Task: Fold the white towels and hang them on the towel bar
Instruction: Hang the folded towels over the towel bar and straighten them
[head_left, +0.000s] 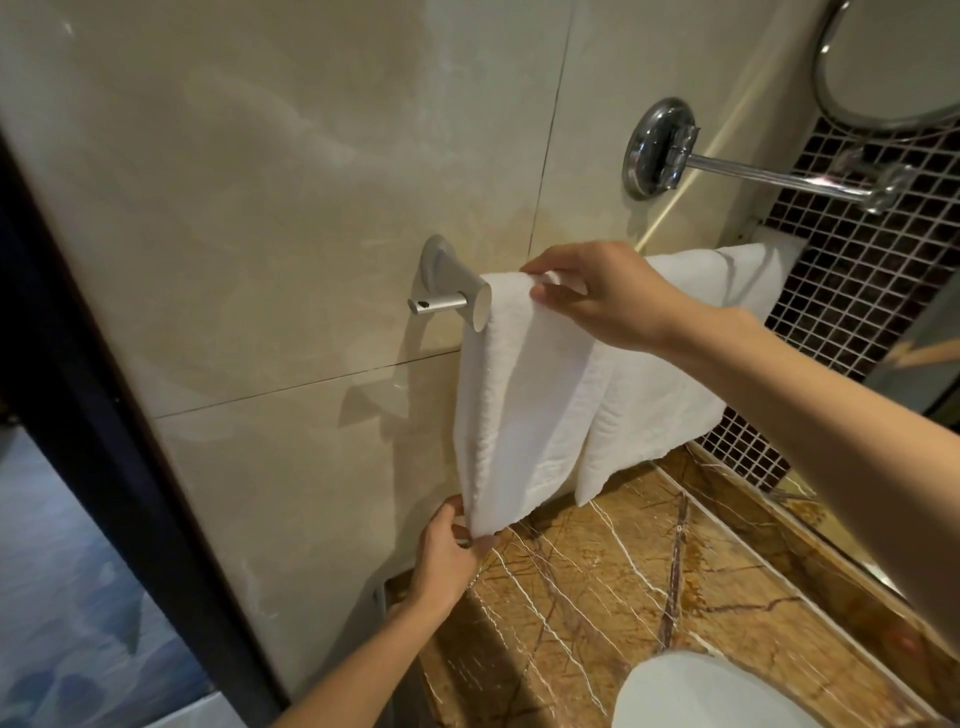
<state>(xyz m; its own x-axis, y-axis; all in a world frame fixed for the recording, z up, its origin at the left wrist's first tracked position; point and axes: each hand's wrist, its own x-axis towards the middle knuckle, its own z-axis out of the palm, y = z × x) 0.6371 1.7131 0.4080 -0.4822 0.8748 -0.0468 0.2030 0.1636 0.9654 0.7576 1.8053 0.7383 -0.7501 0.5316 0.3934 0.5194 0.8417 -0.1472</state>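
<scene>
From the head camera, two white towels hang side by side over the towel bar (437, 306), which is fixed to the beige tiled wall (260, 208). Only the bar's left bracket and stub show; the rest is covered by cloth. The nearer towel (524, 405) sits just beside the bracket, folded into a long narrow strip. The second towel (660, 400) hangs touching it on the right, its lower edge close above the brown marble table (597, 597).

The right hand (608, 296) is at the top of the nearer towel, thumb and fingers (545, 297) pinching the fold where it crosses the bar. The left hand (449, 551) is low down, its fingers (483, 543) clasped on the strip's bottom corner.

The terry cloth looks soft, limp and light, with a nubby pile that should grip skin well and not slip. Nothing here is fragile, but layers will likely slide apart if only one is held, so a pinch through the whole thickness at the corner and at the bar fold seems the right hold. A gentle downward pull ought to even the hang.

A chrome mirror arm (753, 176) juts from the wall above; a white rounded object (691, 691) sits at the bottom edge, too cropped to identify
</scene>
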